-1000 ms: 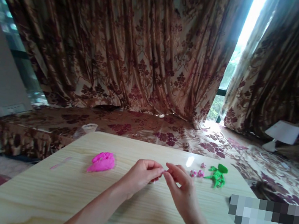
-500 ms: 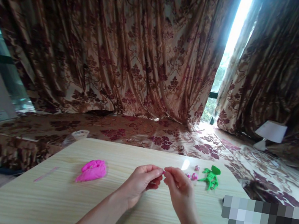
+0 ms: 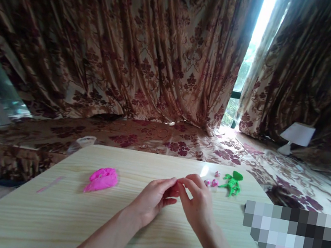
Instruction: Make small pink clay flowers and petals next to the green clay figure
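Observation:
Above the middle of the table, my left hand point(image 3: 155, 197) and my right hand point(image 3: 199, 198) meet at the fingertips. Both are closed in a pinch, thumbs against index fingers. Whatever lies between the fingertips is hidden or too small to name. Just past my right hand sit several small pink-and-white balls point(image 3: 215, 183). Beside them lies a green clay-like figure point(image 3: 233, 185) with thin limbs and a rounded flat top. Off to the left rests a bright pink lump of soft modelling clay point(image 3: 102, 180), apart from my hands.
A thin pink translucent strip point(image 3: 50, 184) lies on the left of the pale wooden table point(image 3: 95, 231). Behind the table's far left corner stands a clear plastic container point(image 3: 83, 142). A white lamp point(image 3: 297, 134) stands at the back right. A blurred-out area covers the right edge.
The view has swung, shifting table items leftward. My hands stay together; their fingertips, slightly apart earlier with a tiny pink bit between them, now touch and hide it.

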Motion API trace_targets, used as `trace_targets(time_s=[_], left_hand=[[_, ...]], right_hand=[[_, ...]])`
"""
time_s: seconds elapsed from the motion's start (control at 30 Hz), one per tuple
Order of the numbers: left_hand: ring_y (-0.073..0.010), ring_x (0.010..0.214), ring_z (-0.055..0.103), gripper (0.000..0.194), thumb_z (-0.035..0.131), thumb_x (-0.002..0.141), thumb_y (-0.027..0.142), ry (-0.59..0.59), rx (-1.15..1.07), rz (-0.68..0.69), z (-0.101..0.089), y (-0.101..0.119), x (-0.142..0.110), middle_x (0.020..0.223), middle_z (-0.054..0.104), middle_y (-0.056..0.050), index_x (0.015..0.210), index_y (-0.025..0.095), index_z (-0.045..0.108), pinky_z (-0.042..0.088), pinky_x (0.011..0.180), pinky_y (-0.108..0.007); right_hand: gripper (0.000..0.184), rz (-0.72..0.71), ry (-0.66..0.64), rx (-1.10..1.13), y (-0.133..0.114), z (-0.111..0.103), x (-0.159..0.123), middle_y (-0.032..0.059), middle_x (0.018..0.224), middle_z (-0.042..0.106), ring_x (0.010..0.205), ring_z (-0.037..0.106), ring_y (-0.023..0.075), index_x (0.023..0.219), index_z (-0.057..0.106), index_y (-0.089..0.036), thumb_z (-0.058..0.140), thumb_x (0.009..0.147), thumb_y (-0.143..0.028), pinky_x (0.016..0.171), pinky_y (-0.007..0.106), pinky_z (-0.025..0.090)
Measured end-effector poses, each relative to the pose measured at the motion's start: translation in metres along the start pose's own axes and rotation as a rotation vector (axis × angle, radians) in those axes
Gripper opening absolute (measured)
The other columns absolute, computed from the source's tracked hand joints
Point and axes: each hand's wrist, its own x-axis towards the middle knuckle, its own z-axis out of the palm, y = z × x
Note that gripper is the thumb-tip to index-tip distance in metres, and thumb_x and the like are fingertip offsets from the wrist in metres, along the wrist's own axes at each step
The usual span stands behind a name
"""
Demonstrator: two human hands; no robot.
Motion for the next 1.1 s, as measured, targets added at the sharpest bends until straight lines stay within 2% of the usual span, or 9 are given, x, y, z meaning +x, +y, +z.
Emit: trace_targets(time_s=[0.13, 0.23, 0.33, 0.5, 0.6, 0.7, 0.83, 1.0, 1.1], left_hand=[[-0.0098, 0.068, 0.058, 0.02, 0.067, 0.07, 0.029, -0.026, -0.075, -0.016, -0.003, 0.002, 0.001, 0.079, 0.064, -0.004, 0.082, 0.014, 0.066, 0.047, 0.066, -0.022], [-0.0084, 0.062, 0.056, 0.019, 0.066, 0.071, 0.029, -0.005, -0.038, -0.011, -0.002, 0.001, 0.001, 0.075, 0.064, -0.004, 0.083, 0.014, 0.067, 0.046, 0.063, -0.021], [-0.0091, 0.066, 0.056, 0.02, 0.065, 0.072, 0.029, -0.004, 0.026, 0.015, 0.003, -0.003, -0.003, 0.076, 0.063, -0.004, 0.083, 0.013, 0.067, 0.044, 0.062, -0.021], [-0.0143, 0.081, 0.057, 0.02, 0.06, 0.076, 0.03, -0.123, -0.06, 0.019, 0.022, -0.006, -0.015, 0.087, 0.064, -0.007, 0.085, 0.013, 0.066, 0.044, 0.071, -0.025], [-0.0187, 0.092, 0.057, 0.034, 0.051, 0.08, 0.042, -0.254, -0.248, -0.039, 0.032, 0.001, -0.021, 0.096, 0.064, -0.01, 0.092, 0.013, 0.065, 0.043, 0.082, -0.03], [-0.0227, 0.098, 0.057, 0.053, 0.038, 0.082, 0.055, -0.344, -0.43, -0.132, 0.033, 0.012, -0.023, 0.101, 0.064, -0.013, 0.102, 0.011, 0.062, 0.041, 0.089, -0.035], [-0.0251, 0.107, 0.053, 0.061, 0.033, 0.082, 0.058, -0.335, -0.57, -0.116, 0.024, 0.02, -0.025, 0.11, 0.06, -0.015, 0.115, 0.01, 0.054, 0.035, 0.096, -0.038], [-0.027, 0.119, 0.044, 0.065, 0.031, 0.083, 0.057, -0.481, -0.627, -0.144, 0.021, 0.015, -0.025, 0.124, 0.052, -0.016, 0.125, 0.01, 0.045, 0.025, 0.103, -0.041], [-0.028, 0.12, 0.042, 0.068, 0.031, 0.083, 0.058, -0.445, -0.642, -0.146, 0.018, 0.012, -0.02, 0.126, 0.05, -0.018, 0.126, 0.008, 0.043, 0.024, 0.103, -0.043]], right_hand=[[0.021, -0.03, -0.033, -0.018, -0.006, -0.001, 0.0, 0.006, 0.086, 0.056, 0.082, 0.054, 0.0169, 0.093, 0.065, -0.021, 0.045, 0.086, -0.019, 0.074, 0.031, 0.046], [0.024, 0.011, 0.009, 0.043, -0.007, 0.0, 0.001, 0.0061, 0.09, 0.055, 0.084, 0.054, 0.0162, 0.103, 0.061, -0.021, 0.044, 0.087, -0.018, 0.075, 0.03, 0.047], [0.031, 0.023, 0.038, 0.057, -0.003, -0.001, 0.003, 0.0078, 0.103, 0.053, 0.096, 0.053, 0.0172, 0.117, 0.053, -0.021, 0.041, 0.088, -0.018, 0.084, 0.032, 0.045], [0.034, 0.055, 0.014, -0.071, 0.005, -0.004, 0.005, 0.0098, 0.118, 0.049, 0.108, 0.048, 0.0209, 0.122, 0.049, -0.023, 0.038, 0.09, -0.024, 0.093, 0.04, 0.04], [0.035, 0.036, 0.026, -0.205, -0.003, -0.004, 0.005, 0.0117, 0.126, 0.046, 0.119, 0.041, 0.0232, 0.123, 0.048, -0.019, 0.035, 0.09, -0.023, 0.101, 0.046, 0.03], [0.04, -0.052, -0.049, -0.284, -0.021, 0.002, 0.002, 0.011, 0.136, 0.04, 0.13, 0.026, 0.0239, 0.128, 0.043, -0.016, 0.036, 0.089, -0.022, 0.108, 0.049, 0.016], [0.051, -0.191, -0.234, -0.295, -0.033, 0.009, -0.001, 0.0085, 0.143, 0.03, 0.134, 0.018, 0.0223, 0.136, 0.031, -0.014, 0.039, 0.088, -0.03, 0.11, 0.045, 0.012], [0.049, -0.071, -0.154, -0.421, -0.025, 0.007, 0.002, 0.0088, 0.146, 0.023, 0.135, 0.013, 0.0224, 0.138, 0.027, -0.013, 0.032, 0.09, -0.024, 0.109, 0.05, 0.008], [0.053, -0.165, -0.253, -0.403, -0.033, 0.009, -0.003, 0.0086, 0.146, 0.019, 0.136, 0.011, 0.0217, 0.139, 0.023, -0.011, 0.033, 0.089, -0.027, 0.11, 0.047, 0.008]])
